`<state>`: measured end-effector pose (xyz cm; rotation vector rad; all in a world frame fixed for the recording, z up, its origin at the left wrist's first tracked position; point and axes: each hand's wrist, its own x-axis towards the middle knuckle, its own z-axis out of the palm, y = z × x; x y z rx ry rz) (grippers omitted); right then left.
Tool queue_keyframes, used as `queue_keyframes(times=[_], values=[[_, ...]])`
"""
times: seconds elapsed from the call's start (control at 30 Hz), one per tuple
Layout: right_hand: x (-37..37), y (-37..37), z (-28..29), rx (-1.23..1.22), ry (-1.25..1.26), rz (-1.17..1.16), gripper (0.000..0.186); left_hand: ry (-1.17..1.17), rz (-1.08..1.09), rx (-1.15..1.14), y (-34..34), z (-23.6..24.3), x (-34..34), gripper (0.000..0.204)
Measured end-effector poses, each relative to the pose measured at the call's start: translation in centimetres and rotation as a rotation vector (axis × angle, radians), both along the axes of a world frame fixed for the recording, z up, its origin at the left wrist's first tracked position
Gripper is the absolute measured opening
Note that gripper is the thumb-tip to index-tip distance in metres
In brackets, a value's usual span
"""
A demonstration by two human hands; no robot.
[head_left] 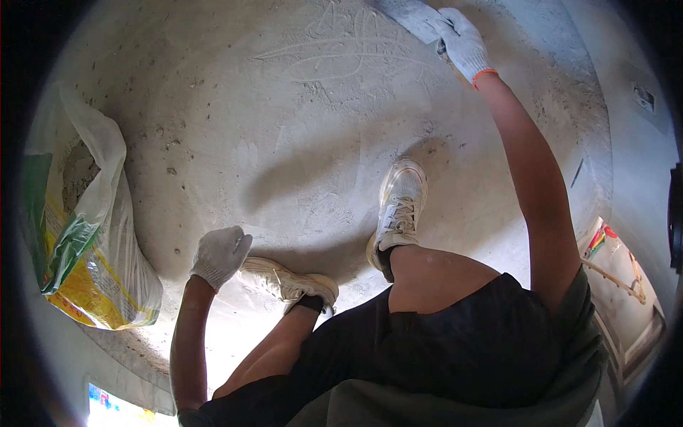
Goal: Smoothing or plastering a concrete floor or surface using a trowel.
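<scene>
My right hand (pixel 462 44), in a white knit glove with an orange cuff, is stretched far forward to the top of the view. It is closed around a scraper (pixel 411 16) with a broad, flat, pale blade, held low over the dusty concrete floor (pixel 320 128). The grip is mostly hidden by the glove, and the blade's far end runs out of view. Just beyond my left shoe (pixel 277 282), my left hand (pixel 221 255) hangs in a matching glove, its fingers curled into a loose fist. Nothing shows in it.
A clear plastic sack (pixel 117 235) with yellow and green parts stands open at the left, grey material inside. My right shoe (pixel 404 199) is planted mid-floor. Small crumbs (pixel 171 171) and scratched curves mark the concrete. A pale wall (pixel 640 156) curves along the right, near a light wooden stick (pixel 613 281).
</scene>
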<state>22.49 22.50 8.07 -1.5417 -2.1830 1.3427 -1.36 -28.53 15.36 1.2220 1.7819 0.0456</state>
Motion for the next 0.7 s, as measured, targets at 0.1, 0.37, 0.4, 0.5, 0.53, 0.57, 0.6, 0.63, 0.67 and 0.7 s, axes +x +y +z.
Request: queue_keyframes(times=[0.1,0.37,0.4,0.5,0.53,0.57,0.6,0.63,0.67,0.7], values=[[-1.3,-0.1,0.7,-0.035,-0.006,0.06,0.023,-0.007,-0.008,0.006,-0.5,-0.2,0.1,0.031],[-1.3,0.3,-0.9,0.075,0.124,0.106,0.013,-0.012,-0.023,0.034,-0.1,-0.6,0.3,0.031],[-1.6,0.2,-0.7,0.032,0.137,0.064,0.013,-0.012,-0.022,0.031,-0.1,-0.6,0.2,0.031],[-2.4,0.0,0.0,0.021,0.108,0.039,0.011,-0.002,-0.028,0.026,-0.3,-0.6,0.1,0.031],[-2.5,-0.1,0.1,0.056,0.066,0.055,0.009,0.002,-0.029,0.022,-0.4,-0.6,0.1,0.03],[-2.5,0.0,-0.3,0.055,0.067,0.057,0.009,0.006,-0.03,0.019,-0.5,-0.6,0.1,0.03],[-2.3,0.2,-0.9,0.04,0.097,0.081,0.008,0.006,-0.029,0.019,-0.5,-0.6,0.1,0.03],[-2.1,0.4,-1.4,0.024,0.126,0.104,0.008,0.009,-0.031,0.022,-0.5,-0.6,0.2,0.03],[-1.9,0.7,-1.8,0.025,0.127,0.105,0.008,0.012,-0.034,0.025,-0.5,-0.5,0.3,0.029],[-1.9,0.5,-1.8,0.025,0.135,0.121,0.008,0.013,-0.033,0.024,-0.7,-0.6,0.3,0.029]])
